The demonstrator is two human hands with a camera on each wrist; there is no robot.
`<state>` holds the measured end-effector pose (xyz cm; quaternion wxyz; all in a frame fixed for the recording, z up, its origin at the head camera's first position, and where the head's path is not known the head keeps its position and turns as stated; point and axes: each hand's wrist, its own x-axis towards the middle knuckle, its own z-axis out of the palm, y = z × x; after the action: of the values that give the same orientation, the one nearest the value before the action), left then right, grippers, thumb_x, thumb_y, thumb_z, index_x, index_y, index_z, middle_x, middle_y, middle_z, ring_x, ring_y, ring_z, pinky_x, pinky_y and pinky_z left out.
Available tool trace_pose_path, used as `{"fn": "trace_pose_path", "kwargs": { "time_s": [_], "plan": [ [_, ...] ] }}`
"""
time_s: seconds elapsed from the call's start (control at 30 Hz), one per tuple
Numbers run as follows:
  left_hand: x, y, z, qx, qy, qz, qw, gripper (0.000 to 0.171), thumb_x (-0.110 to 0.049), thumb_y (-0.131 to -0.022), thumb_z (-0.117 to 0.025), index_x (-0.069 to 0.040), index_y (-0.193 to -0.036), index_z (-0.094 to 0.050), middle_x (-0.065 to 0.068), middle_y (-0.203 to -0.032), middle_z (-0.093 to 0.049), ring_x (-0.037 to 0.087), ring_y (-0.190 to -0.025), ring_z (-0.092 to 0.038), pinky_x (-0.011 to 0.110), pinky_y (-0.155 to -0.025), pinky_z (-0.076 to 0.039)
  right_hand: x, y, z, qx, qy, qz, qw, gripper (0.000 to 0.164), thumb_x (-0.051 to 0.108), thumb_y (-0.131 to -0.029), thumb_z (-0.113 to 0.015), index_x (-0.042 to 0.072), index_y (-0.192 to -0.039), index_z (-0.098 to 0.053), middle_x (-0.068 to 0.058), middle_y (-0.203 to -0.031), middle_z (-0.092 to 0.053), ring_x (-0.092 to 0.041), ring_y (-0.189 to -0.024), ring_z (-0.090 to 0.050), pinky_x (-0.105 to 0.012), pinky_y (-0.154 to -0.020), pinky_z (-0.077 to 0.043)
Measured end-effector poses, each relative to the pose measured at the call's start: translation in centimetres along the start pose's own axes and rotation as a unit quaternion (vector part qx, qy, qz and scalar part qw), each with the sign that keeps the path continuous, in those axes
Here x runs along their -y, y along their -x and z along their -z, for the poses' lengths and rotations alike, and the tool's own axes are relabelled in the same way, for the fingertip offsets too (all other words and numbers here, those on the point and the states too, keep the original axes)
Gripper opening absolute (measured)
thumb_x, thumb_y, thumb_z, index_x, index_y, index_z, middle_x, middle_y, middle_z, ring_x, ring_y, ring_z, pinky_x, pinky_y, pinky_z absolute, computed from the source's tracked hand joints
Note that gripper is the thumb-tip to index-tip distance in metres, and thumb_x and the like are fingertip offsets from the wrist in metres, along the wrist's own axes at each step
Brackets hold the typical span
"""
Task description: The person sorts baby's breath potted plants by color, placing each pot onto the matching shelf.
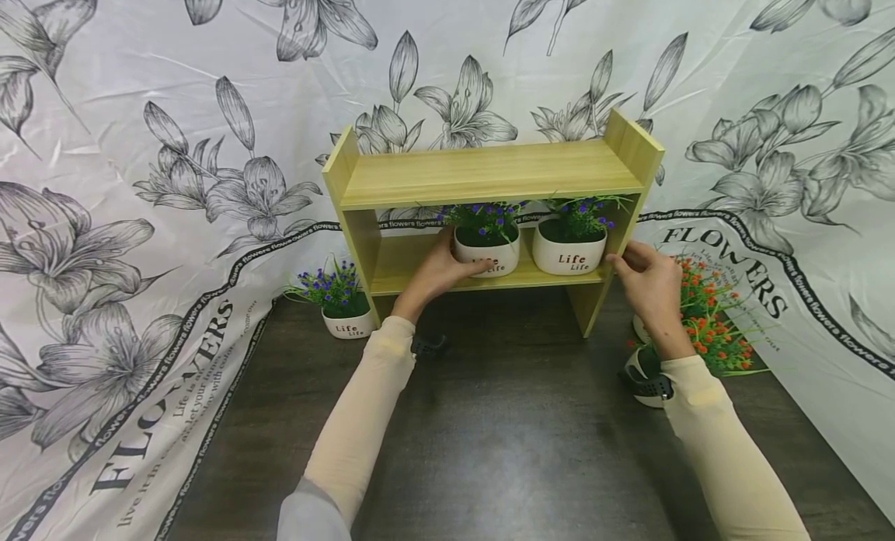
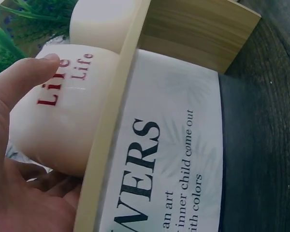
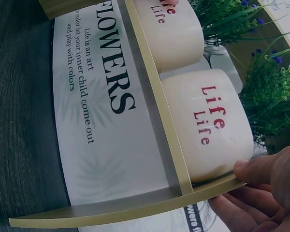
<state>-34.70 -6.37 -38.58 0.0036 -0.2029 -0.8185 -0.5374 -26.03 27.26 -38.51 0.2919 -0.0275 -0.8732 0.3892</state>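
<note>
A two-tier wooden shelf [image 1: 482,172] stands on the dark table. On its lower board are two white "Life" pots with purple-flowered artificial plants, the left potted plant [image 1: 487,249] and the right potted plant [image 1: 571,246]. My left hand [image 1: 440,267] grips the left one, thumb across the printed front and fingers round its side, as the left wrist view [image 2: 38,193] of the hand shows. At the shelf's right side panel [image 3: 135,205], my right hand [image 1: 646,280] pinches the front edge, thumb inside near the right pot [image 3: 208,125] and fingers outside.
Another purple-flowered potted plant [image 1: 347,323] sits on the table left of the shelf. Orange-flowered potted plants [image 1: 720,343] stand at the right, partly hidden behind my right wrist. A white flower-printed cloth [image 1: 231,137] hangs behind and beside the table [image 1: 482,417].
</note>
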Motion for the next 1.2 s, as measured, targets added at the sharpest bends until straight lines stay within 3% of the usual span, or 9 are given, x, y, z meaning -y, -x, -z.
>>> {"fn": "trace_pose_path", "kwargs": {
  "time_s": [0.13, 0.2, 0.33, 0.4, 0.47, 0.67, 0.83, 0.97, 1.2],
  "plan": [
    [-0.2, 0.8, 0.7, 0.0, 0.004, -0.005, 1.0, 0.09, -0.035, -0.088, -0.089, -0.012, -0.159, -0.04, 0.014, -0.152, -0.054, 0.031, -0.14, -0.057, 0.052, -0.115, -0.05, 0.1, 0.0, 0.0, 0.0, -0.002, -0.002, 1.0, 0.037, 0.021, -0.103, -0.075, 0.004, -0.135, -0.073, -0.022, -0.122, -0.077, -0.038, -0.114, -0.076, -0.015, -0.082, -0.052],
    [-0.3, 1.3, 1.2, -0.003, -0.005, -0.001, 1.0, 0.092, -0.037, -0.089, -0.087, -0.013, -0.163, -0.037, 0.014, -0.156, -0.053, 0.031, -0.145, -0.054, 0.051, -0.119, -0.048, 0.1, 0.0, 0.0, -0.001, -0.002, -0.003, 1.0, 0.037, 0.021, -0.103, -0.075, 0.004, -0.135, -0.073, -0.022, -0.122, -0.077, -0.039, -0.114, -0.076, -0.008, -0.079, -0.045],
    [-0.9, 2.9, 2.5, -0.012, -0.03, 0.014, 0.9994, 0.102, -0.039, -0.092, -0.084, -0.014, -0.17, -0.024, 0.015, -0.167, -0.044, 0.031, -0.155, -0.044, 0.048, -0.126, -0.04, 0.2, 0.0, 0.0, 0.0, 0.0, -0.002, 1.0, 0.037, 0.021, -0.103, -0.074, 0.004, -0.136, -0.073, -0.022, -0.122, -0.076, -0.039, -0.114, -0.076, -0.032, -0.088, -0.06],
    [-1.3, 3.8, 3.3, -0.014, -0.035, 0.014, 0.9992, 0.101, -0.039, -0.094, -0.083, -0.014, -0.171, -0.023, 0.015, -0.169, -0.041, 0.032, -0.157, -0.042, 0.046, -0.127, -0.039, 0.2, 0.0, 0.0, 0.001, -0.002, -0.001, 1.0, 0.037, 0.02, -0.103, -0.074, 0.004, -0.136, -0.073, -0.023, -0.122, -0.076, -0.039, -0.114, -0.075, -0.05, -0.092, -0.06],
    [-1.7, 4.7, 4.2, -0.015, -0.035, 0.009, 0.9992, 0.094, -0.038, -0.096, -0.082, -0.013, -0.169, -0.029, 0.016, -0.167, -0.045, 0.032, -0.153, -0.048, 0.046, -0.124, -0.043, 0.2, -0.1, -0.1, 0.001, -0.004, -0.001, 1.0, 0.037, 0.02, -0.103, -0.074, 0.003, -0.136, -0.072, -0.023, -0.122, -0.076, -0.039, -0.114, -0.075, -0.057, -0.094, -0.058],
    [-2.1, 7.3, 6.4, -0.017, -0.03, -0.029, 0.999, 0.053, -0.032, -0.104, -0.073, -0.007, -0.148, -0.06, 0.016, -0.134, -0.071, 0.033, -0.122, -0.071, 0.049, -0.106, -0.058, 0.1, -0.1, 0.0, -0.001, -0.006, -0.004, 1.0, 0.038, 0.02, -0.103, -0.074, 0.003, -0.136, -0.072, -0.023, -0.123, -0.076, -0.04, -0.115, -0.075, -0.058, -0.096, -0.057],
    [-1.6, 9.2, 8.2, -0.026, 0.022, -0.065, 0.9973, 0.029, -0.018, -0.107, -0.067, -0.001, -0.131, -0.07, 0.018, -0.112, -0.077, 0.028, -0.1, -0.078, 0.037, -0.091, -0.064, 0.1, 0.0, 0.0, 0.002, -0.007, -0.012, 1.0, 0.039, 0.023, -0.104, -0.073, 0.004, -0.138, -0.072, -0.022, -0.124, -0.076, -0.039, -0.116, -0.075, -0.057, -0.096, -0.057],
    [-1.0, 10.4, 9.8, -0.07, 0.049, -0.094, 0.9918, 0.024, -0.012, -0.107, -0.066, 0.007, -0.119, -0.071, 0.009, -0.095, -0.078, 0.018, -0.084, -0.077, 0.03, -0.077, -0.065, 0.1, 0.0, 0.0, 0.006, -0.012, -0.014, 1.0, 0.04, 0.023, -0.104, -0.073, 0.004, -0.138, -0.071, -0.023, -0.125, -0.075, -0.04, -0.117, -0.074, -0.057, -0.098, -0.058],
    [0.4, 12.3, 12.9, -0.161, 0.072, -0.115, 0.9777, 0.022, -0.008, -0.106, -0.066, 0.014, -0.109, -0.071, -0.008, -0.078, -0.076, 0.017, -0.067, -0.073, 0.026, -0.067, -0.062, 0.1, 0.0, 0.0, 0.006, -0.015, -0.015, 1.0, 0.039, 0.023, -0.103, -0.074, 0.004, -0.138, -0.072, -0.023, -0.125, -0.075, -0.04, -0.117, -0.074, -0.057, -0.098, -0.058]
  ]
}}
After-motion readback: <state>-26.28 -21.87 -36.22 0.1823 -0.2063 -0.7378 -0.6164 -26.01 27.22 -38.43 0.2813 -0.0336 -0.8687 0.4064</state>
